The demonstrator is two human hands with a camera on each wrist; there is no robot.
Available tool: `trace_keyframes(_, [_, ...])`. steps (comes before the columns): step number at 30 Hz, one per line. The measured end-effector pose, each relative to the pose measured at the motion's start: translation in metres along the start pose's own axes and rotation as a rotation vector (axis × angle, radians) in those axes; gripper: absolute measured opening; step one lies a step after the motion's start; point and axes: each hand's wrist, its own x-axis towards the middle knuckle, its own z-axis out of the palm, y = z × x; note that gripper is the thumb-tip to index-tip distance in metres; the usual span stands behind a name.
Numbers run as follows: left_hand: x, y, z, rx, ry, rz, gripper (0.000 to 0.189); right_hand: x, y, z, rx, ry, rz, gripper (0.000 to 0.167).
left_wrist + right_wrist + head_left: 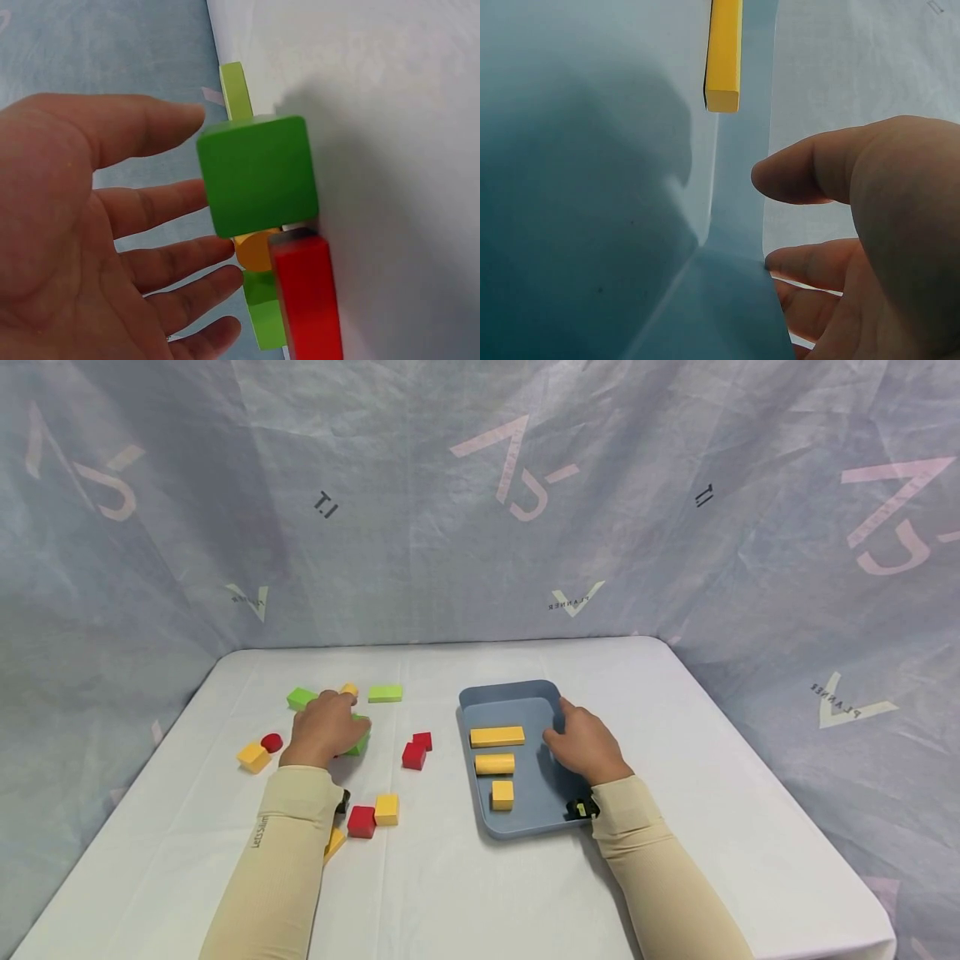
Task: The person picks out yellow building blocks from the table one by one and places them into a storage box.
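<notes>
My left hand (322, 731) is beside a green cube (259, 176). Its thumb and fingers are extended around one side of the cube, and I cannot tell whether they touch it. Beyond those fingers are a yellow cylinder (255, 251), green blocks (268, 324) and a red block (309, 300). My right hand (588, 743) holds the right wall of a blue-grey tray (547, 822), thumb on the inner side and fingers outside. Inside the tray lie a long yellow block (497, 737), a yellow cylinder (495, 765) and a yellow cube (502, 795).
Red blocks (414, 755) lie between the left hand and the tray. Nearer the front are a red cube (362, 822) and a yellow cube (387, 809). A yellow block (254, 757) and a red round piece (272, 742) lie at left. A grey curtain (420, 527) hangs behind the table.
</notes>
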Motion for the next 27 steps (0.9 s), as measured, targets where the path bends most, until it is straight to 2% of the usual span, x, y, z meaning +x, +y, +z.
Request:
trace_keyframes(10, [0.0038, -0.0037, 0.0043, 0.028, 0.000, 0.007, 0.055, 0.0004, -0.0008, 0.0001, 0.002, 0.009, -0.005, 0.073])
trace_keyframes(27, [0.0011, -0.0062, 0.0046, 0.032, -0.010, -0.002, 0.060, 0.0008, 0.0008, 0.0005, 0.002, -0.004, -0.008, 0.074])
